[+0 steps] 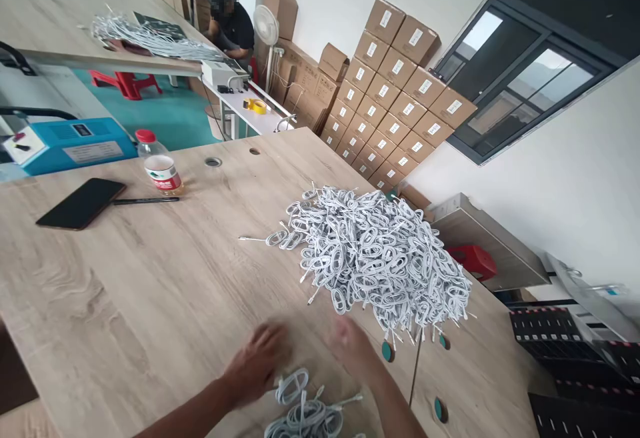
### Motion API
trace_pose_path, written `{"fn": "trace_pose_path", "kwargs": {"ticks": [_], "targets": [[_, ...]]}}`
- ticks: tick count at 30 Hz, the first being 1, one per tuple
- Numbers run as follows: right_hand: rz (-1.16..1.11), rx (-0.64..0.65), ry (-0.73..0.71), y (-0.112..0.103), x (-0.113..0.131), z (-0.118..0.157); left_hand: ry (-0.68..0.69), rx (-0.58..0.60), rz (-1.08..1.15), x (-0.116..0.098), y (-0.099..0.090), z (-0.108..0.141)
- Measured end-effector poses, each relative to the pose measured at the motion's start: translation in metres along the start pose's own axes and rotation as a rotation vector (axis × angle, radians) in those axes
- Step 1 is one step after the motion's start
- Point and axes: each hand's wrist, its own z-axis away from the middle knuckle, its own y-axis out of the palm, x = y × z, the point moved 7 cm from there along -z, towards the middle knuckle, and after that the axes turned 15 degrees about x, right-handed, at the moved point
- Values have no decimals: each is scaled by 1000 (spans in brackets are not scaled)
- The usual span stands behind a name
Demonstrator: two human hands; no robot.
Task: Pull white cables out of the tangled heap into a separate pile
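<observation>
a: where's the small bundle of coiled white cables (pixel 303 411)?
b: on the pale wooden table (pixel 150 291), just below your hands. your left hand (pixel 257 361) and right hand (pixel 353 345) are blurred; can't tell the fingers. the big white cable heap (pixel 375 251) lies beyond.

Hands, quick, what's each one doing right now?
Left hand: blurred, on the wooden table, grip cannot be told.
Right hand: blurred, beside the big pile of coiled white cables, cannot be told.

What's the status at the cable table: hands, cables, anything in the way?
Left hand and right hand blurred, on the table, grip unclear. Small cable bunch beneath them. Big cable pile just beyond.
</observation>
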Motion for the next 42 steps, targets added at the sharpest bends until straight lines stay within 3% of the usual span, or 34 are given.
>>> {"fn": "trace_pose_path", "kwargs": {"ticks": [3, 6, 9, 11, 14, 17, 20, 23, 27, 32, 35, 39, 42], "targets": [[233, -299, -114, -43, 79, -54, 184, 150, 63, -27, 32, 21], [381, -453, -57, -61, 116, -96, 226, 201, 88, -38, 33, 32], [339, -432, -4, -65, 108, -116, 67, 98, 176, -18, -8, 6], [142, -387, -16, -68, 88, -118, -171, -19, 281, 10, -44, -31], [-284, -295, -93, -71, 61, -113, -282, -106, 349, 35, -81, -103], [-551, -219, -165, -72, 49, -102, -302, -99, 422, 40, -92, -164], [-624, -245, -123, -77, 38, -88, -329, -76, 510, 35, -93, -190], [-668, -244, -119, -79, 28, -72, -348, -103, 606, 28, -100, -188], [-875, -172, -215, -68, 23, -51, -341, -151, 788, 10, -114, -178], [-1129, -117, -263, -51, 26, -30, -287, 45, 1105, -19, -109, -167], [-1194, -65, -227, -47, 29, -20, -305, 72, 1210, -15, -113, -150], [-1082, -6, -211, -38, 25, 8, -355, 9, 1209, 8, -130, -119], [-704, 112, -180, -12, 8, 34, -377, -39, 1118, 24, -143, -95]]}}
